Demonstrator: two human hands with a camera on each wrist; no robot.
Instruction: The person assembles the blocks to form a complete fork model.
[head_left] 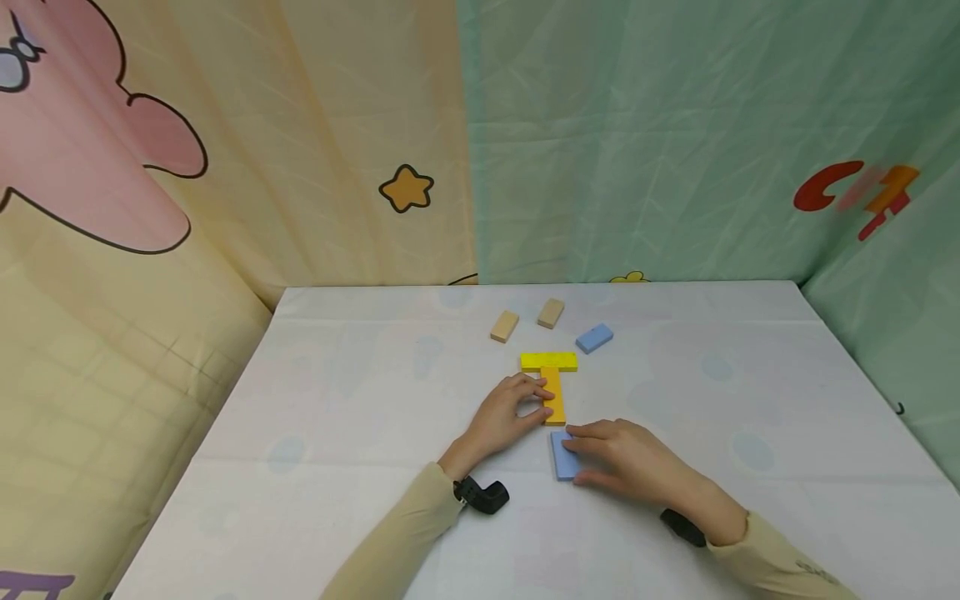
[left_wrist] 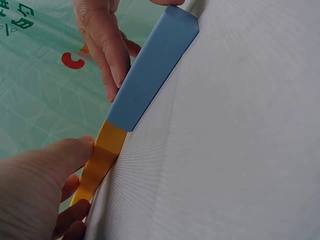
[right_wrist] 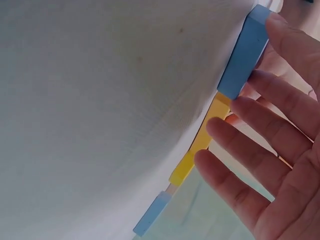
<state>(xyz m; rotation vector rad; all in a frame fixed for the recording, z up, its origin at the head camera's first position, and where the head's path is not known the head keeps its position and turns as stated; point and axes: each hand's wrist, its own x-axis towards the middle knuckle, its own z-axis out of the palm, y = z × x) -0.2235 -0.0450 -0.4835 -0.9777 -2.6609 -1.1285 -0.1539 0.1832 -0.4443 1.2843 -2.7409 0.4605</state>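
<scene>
My left hand [head_left: 506, 417] rests its fingertips and thumb on an orange block [head_left: 557, 410], which stretches toward me from the middle of a yellow block [head_left: 549, 361]. Together these two lie in a T shape. My right hand [head_left: 626, 458], fingers fairly straight, touches the right side of a light blue block [head_left: 560, 463]. In the left wrist view the end of this blue block [left_wrist: 150, 70] meets the orange one. The right wrist view has my thumb near one end of the blue block [right_wrist: 244, 55], with the other fingers spread along the row.
Beyond the T lie two beige wooden blocks [head_left: 504, 326] and another light blue block [head_left: 595, 338]. The pale cloth-covered table [head_left: 337, 400] ends at patterned curtains [head_left: 637, 150]. A dark wrist device [head_left: 483, 496] sits on my left wrist, and another [head_left: 682, 527] on my right.
</scene>
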